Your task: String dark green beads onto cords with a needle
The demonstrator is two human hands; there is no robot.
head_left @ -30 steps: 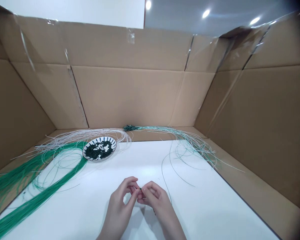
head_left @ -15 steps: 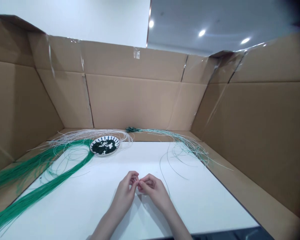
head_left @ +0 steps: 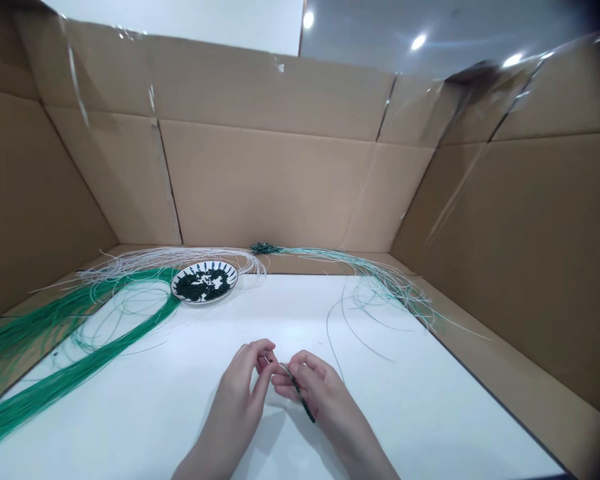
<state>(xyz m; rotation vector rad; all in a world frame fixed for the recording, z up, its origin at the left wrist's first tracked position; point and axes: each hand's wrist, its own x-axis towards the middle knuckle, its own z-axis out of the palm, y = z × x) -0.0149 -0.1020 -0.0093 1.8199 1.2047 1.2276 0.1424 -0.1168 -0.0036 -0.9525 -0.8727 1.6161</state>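
The right hand's fingers point(head_left: 300, 367) appear to pinch a thin wire point(head_left: 304, 402) with a dark green end, though they partly hide it. Its long axis runs down-right, while the curled left hand point(head_left: 237, 390) sits just beside its pale tip. Upper left on the white tabletop point(head_left: 180, 400) lie a patterned plate point(head_left: 203, 301) of dark green bits point(head_left: 204, 285) and a green wire bundle point(head_left: 80, 370).
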